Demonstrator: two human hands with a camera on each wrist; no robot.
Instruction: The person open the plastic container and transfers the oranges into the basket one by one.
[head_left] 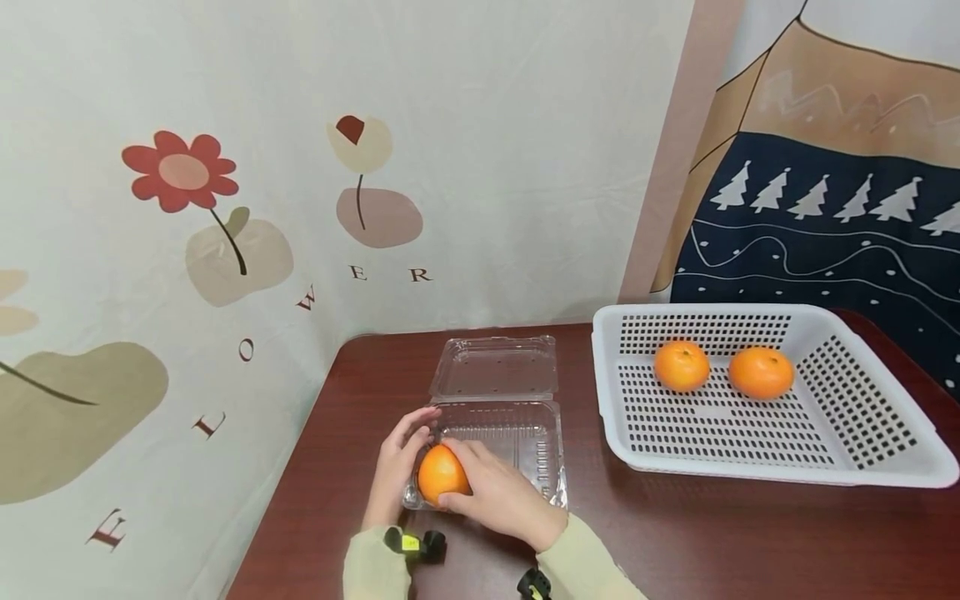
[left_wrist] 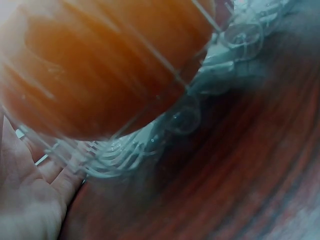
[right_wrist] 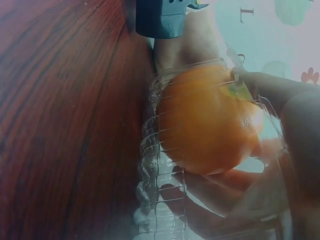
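Observation:
An orange (head_left: 442,475) sits in the front left corner of a clear plastic clamshell box (head_left: 551,450), whose lid (head_left: 495,367) lies folded back behind it. My right hand (head_left: 498,496) grips the orange from the right, thumb in front and fingers behind. Along the box's left side my left hand (head_left: 393,467) rests with fingers loosely extended. In the left wrist view, the left palm (left_wrist: 30,190) is outside the clear wall and the orange (left_wrist: 110,65) shows through it. The right wrist view shows the orange (right_wrist: 207,120) behind the ribbed box wall (right_wrist: 162,200).
A white perforated basket (head_left: 750,475) stands on the right of the dark red wooden table (head_left: 315,467). Two more oranges lie in it, one at left (head_left: 681,367) and one at right (head_left: 761,372). Behind the table hangs a flower-printed cloth (head_left: 510,167).

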